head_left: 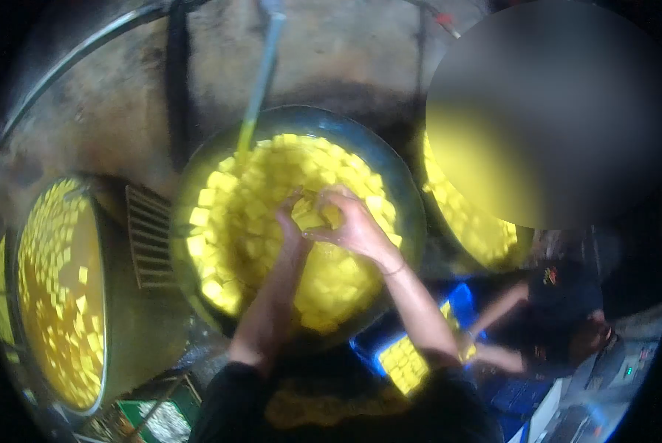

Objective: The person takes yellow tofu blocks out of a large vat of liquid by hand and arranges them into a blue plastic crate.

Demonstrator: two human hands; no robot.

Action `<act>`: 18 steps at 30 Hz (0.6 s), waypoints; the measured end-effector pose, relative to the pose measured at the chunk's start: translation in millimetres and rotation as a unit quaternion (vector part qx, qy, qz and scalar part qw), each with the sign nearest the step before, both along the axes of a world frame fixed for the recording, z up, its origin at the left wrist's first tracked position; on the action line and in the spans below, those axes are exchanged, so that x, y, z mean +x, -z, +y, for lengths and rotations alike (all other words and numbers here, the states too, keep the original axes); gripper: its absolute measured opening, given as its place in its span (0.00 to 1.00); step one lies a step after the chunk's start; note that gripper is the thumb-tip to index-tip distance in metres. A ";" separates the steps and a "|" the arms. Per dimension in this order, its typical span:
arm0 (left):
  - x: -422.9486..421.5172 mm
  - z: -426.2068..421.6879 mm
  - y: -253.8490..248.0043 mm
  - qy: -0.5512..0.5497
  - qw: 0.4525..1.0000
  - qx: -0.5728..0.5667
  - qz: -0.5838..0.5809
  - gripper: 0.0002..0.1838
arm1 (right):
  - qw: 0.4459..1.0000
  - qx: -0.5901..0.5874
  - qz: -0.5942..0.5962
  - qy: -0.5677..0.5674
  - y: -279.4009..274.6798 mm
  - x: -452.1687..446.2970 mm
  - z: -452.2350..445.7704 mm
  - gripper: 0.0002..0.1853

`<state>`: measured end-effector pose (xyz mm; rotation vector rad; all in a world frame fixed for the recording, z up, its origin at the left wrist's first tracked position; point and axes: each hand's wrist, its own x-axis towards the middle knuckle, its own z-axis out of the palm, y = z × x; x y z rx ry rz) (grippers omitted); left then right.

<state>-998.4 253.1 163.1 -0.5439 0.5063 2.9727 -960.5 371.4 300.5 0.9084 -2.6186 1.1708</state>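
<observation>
A large dark wok (411, 214) in the middle is full of yellow liquid with many yellow tofu cubes (211, 198) floating in it. Above its centre, my left hand (290, 219) and my right hand (355, 224) are cupped together. Between them they grip a few yellow tofu cubes (307, 218); the exact number is hard to make out. My right fingers curl over the top of the cubes, while the left supports them from the side.
A pale pipe (263, 81) slants into the wok's far side. At left stand a large pot (103, 347) of tofu and a slatted rack (150, 236). Another tofu vessel (468, 229) is at right. A co-worker (567, 317) reaches toward a blue crate (368, 343) holding tofu. A green crate (131, 413) lies lower left.
</observation>
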 end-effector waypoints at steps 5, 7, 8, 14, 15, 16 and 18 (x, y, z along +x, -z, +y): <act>27.5 91.9 -37.7 0.137 0.983 0.073 0.097 0.20 | 0.989 0.082 -0.101 0.075 -0.5 29.8 80.2 0.59; 52.7 136.1 -35.0 0.192 0.938 0.218 0.188 0.24 | 0.993 0.024 -0.109 0.046 0.5 51.3 120.8 0.48; 66.1 157.7 -37.8 0.228 0.905 0.280 0.225 0.26 | 0.994 -0.022 -0.107 0.029 -8.9 66.2 141.8 0.44; 206.7 269.4 -139.7 0.437 0.895 -0.061 0.059 0.41 | 0.854 -0.388 -0.228 0.262 -30.5 253.9 244.3 0.35; 229.6 282.3 -122.3 0.496 0.862 -0.067 0.081 0.41 | 0.810 -0.446 -0.242 0.293 -24.0 291.5 253.2 0.34; 257.5 298.2 -81.0 0.502 0.845 -0.147 0.113 0.40 | 0.762 -0.504 -0.253 0.318 -6.5 328.0 260.7 0.32; 289.1 292.1 -31.2 0.605 0.745 -0.249 0.127 0.39 | 0.605 -0.601 -0.221 0.473 49.3 396.4 257.0 0.32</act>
